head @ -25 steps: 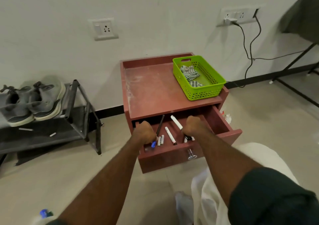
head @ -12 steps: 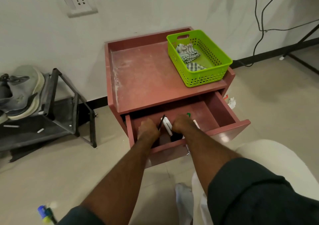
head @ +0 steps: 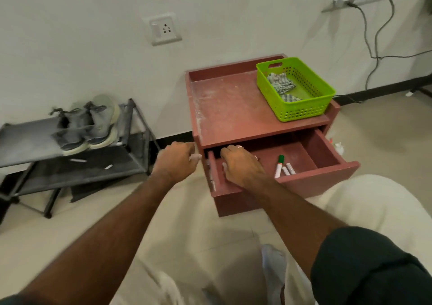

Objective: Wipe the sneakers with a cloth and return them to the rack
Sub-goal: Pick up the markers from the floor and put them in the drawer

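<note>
On the far left a low black metal shoe rack (head: 30, 138) stands against the white wall, and a pair of grey lace-up sneakers with pale soles (head: 86, 124) sits side by side on its top shelf, toes toward the wall. To the right, the left hand (head: 175, 161) hovers just beside the left edge of the reddish-brown wooden bedside cabinet (head: 233, 108), fingers loosely curled and holding nothing that can be seen. Next to it, the right hand (head: 242, 164) reaches down into the left end of the pulled-out cabinet drawer (head: 322, 176), fingers bent downward; whether they grip anything cannot be told. Further right in the drawer lie a white marker with a green cap (head: 279, 165) and two smaller white sticks just beside it. On the cabinet top, at the right rear, a bright green perforated plastic basket (head: 304, 112) holds a crumpled grey-and-white checked cloth (head: 281, 85).
</note>
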Motion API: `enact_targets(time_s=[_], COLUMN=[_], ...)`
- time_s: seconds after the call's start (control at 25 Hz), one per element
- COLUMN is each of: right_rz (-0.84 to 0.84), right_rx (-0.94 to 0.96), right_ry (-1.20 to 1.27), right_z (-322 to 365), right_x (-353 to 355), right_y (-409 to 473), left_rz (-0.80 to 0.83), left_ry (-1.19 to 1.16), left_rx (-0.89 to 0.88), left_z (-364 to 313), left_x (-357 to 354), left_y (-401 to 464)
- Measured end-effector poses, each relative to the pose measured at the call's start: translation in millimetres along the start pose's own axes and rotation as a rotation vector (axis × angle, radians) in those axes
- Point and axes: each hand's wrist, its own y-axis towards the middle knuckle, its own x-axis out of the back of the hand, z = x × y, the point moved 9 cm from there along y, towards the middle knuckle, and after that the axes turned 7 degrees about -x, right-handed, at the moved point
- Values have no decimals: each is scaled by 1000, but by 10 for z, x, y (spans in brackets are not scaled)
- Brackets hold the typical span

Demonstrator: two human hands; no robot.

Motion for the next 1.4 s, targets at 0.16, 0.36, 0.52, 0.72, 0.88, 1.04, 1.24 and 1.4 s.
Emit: enact_targets(time_s=[0.16, 0.36, 0.52, 0.72, 0.88, 1.04, 1.24, 1.4], right_rz=[29, 36, 155, 454, 594, 641, 730, 811], right_rx=[136, 361, 242, 222, 209, 151, 25, -22], right_ry=[16, -4, 181, 148, 38, 15, 8, -90], right_z=[1018, 2612, 3761, 4487, 4534, 4538, 4502, 4334], right_x=[-36, -303, -787, -2101, -2914, -3497, -4289, -4804], right_y=[-42, 3, -12, -520, -558, -489, -504, -495], left_rz=[-44, -24, 64, 128, 176, 121, 148, 102], left_ry=[98, 203, 224, 154, 96, -28, -193, -338], left_rx=[162, 297, 410, 515, 552, 584, 723, 858], left_z=[1104, 2232, 3128, 3872, 4184, 4294, 4332, 4315], left_x=[527, 691, 391, -264, -965, -1632, -2516, -2896], left_y=[-650, -1535, -2288, -3034, -3417, -3618, -3906, -4001])
